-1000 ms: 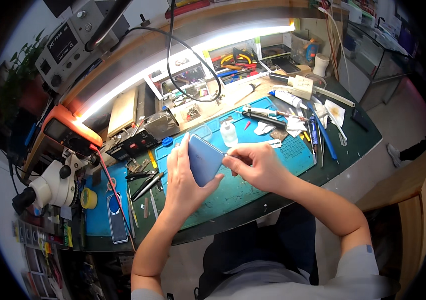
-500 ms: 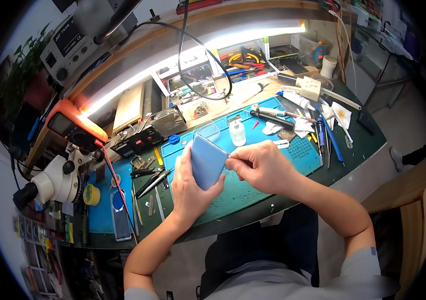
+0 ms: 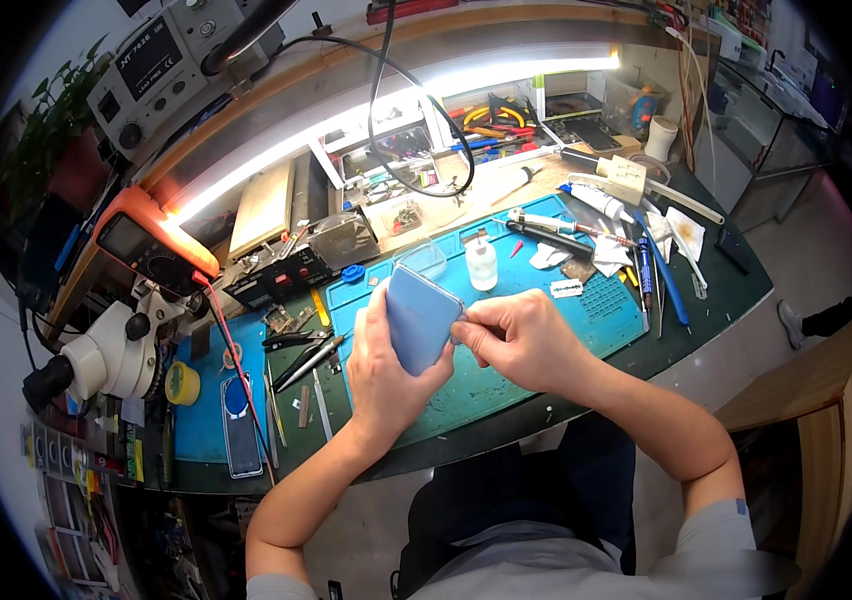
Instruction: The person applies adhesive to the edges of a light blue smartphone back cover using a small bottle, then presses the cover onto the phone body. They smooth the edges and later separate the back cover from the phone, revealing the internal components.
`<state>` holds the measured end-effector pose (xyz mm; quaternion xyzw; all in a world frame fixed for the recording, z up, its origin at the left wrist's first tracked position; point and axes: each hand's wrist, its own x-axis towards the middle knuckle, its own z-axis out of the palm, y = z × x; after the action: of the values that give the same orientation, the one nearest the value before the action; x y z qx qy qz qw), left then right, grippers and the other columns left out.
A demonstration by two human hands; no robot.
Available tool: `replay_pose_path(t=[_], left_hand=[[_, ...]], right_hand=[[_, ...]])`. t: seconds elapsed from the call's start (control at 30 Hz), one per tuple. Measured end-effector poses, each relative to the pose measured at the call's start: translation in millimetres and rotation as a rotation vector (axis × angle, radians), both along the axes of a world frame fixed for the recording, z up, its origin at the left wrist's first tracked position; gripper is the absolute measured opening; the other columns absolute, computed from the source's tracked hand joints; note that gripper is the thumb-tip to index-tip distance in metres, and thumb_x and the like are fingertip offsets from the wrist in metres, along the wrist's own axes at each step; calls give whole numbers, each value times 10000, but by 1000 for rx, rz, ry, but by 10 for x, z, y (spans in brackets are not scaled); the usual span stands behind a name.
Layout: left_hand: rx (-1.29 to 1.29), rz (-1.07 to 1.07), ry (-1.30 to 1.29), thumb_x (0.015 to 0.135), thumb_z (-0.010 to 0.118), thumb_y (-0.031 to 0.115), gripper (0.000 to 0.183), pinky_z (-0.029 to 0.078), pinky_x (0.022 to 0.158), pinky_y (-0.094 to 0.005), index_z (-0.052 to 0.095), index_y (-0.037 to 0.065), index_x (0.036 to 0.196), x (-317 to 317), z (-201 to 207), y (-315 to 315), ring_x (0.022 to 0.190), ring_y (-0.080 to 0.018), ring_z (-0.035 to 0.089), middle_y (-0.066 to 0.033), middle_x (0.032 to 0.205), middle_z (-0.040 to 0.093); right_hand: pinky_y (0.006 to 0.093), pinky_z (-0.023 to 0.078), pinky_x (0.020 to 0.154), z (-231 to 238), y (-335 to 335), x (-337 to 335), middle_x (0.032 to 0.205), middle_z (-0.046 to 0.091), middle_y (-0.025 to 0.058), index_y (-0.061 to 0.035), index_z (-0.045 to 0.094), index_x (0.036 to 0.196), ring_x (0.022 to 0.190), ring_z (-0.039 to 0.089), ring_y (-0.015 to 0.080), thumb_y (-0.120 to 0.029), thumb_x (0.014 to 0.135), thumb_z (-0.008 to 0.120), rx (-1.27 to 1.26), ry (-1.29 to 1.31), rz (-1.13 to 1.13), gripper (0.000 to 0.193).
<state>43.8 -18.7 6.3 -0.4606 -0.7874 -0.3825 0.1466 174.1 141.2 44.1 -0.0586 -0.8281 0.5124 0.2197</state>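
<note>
Cradling a blue phone (image 3: 419,318), the left hand (image 3: 384,372) is wrapped around its lower edge and left side, fingers curled behind and the thumb laid along the near edge, so that the flat blue back is kept tilted up toward the face and raised off the mat. The right hand (image 3: 518,340) is closed to a pinch at the phone's right edge, thumb and forefinger pressed together there; whether a thin tool is held between them cannot be told. Such a grip is judged to steady the phone while fine work is done along its seam.

Beneath both hands a teal work mat (image 3: 506,385) is spread. Just beyond the phone, a small clear bottle (image 3: 482,263) is stood upright, and crumpled white wipes (image 3: 606,255) are scattered further out, beyond the right hand. Pens and slim tools (image 3: 658,275) are laid in a row further to the right. To the left of the left hand, tweezers (image 3: 301,352) are strewn, and past them a second phone (image 3: 240,425) is laid flat. A white microscope (image 3: 96,362) is stood further left. Nothing is set between the two hands; the bottle is the nearest obstacle behind the phone.
</note>
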Motion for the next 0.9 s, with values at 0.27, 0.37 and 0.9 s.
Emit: replay_pose_path(t=[0.27,0.37,0.9], left_hand=[[-33,-6,-61,734,862,288,956,554,846,-464,375,-3,1503,-4,34,-2,1036,-385,646,-210,1219,576],[-119,-34,-207,758,849,325,943,530,934,-461,378,-17,1500,-82,95,-27,1125,-394,626,-226,1278,572],[-429,-225,-640,800,733,476,693,491,973,-449,613,-47,1240,-273,421,-221,1141,-387,643,-246,1195,677]], right_hand=[[301,425,501,-62,-42,-28,599,630,38,6,728,861,511,525,109,-181,991,679,-116,-49,5,233],[363,501,570,17,49,-27,670,684,79,7,731,1038,553,604,231,-238,945,726,-169,-181,-35,261],[433,534,949,-237,488,-77,1210,672,136,-80,661,1238,1121,649,349,-79,813,797,724,318,-199,446]])
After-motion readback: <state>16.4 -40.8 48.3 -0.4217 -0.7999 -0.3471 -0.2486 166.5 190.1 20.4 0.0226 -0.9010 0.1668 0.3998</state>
